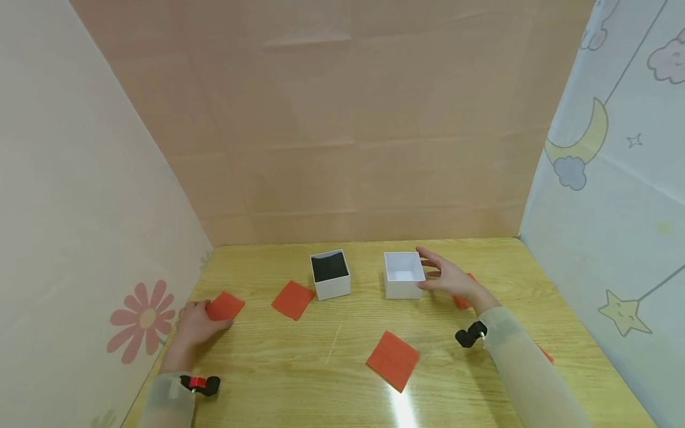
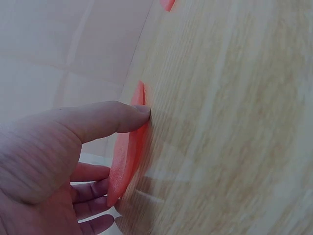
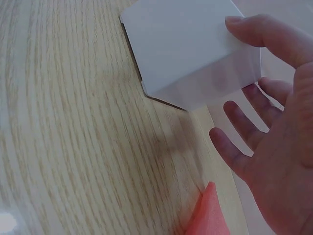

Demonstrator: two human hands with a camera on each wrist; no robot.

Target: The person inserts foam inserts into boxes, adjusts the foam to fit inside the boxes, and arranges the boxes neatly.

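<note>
On the left side of the table, my left hand (image 1: 197, 324) holds a flat red square (image 1: 226, 305) by its edges. The thumb lies across it in the left wrist view, and the other fingers meet its far end. My right hand (image 1: 452, 280) holds a white open-topped box (image 1: 404, 289) at its right side. Its thumb rests on the box's front wall, while the index finger reaches round the back corner. The remaining fingers are spread beside the wall. In the head view, the white inside of this box shows.
Left of that box stands a second white box (image 1: 333, 289) with a black sheet (image 1: 329, 267) inside. Red squares lie beside it (image 1: 293, 300) and nearer the front (image 1: 393, 361). Others are partly hidden behind the right wrist and sleeve. Walls bound the wooden table's (image 1: 278, 362) back and sides.
</note>
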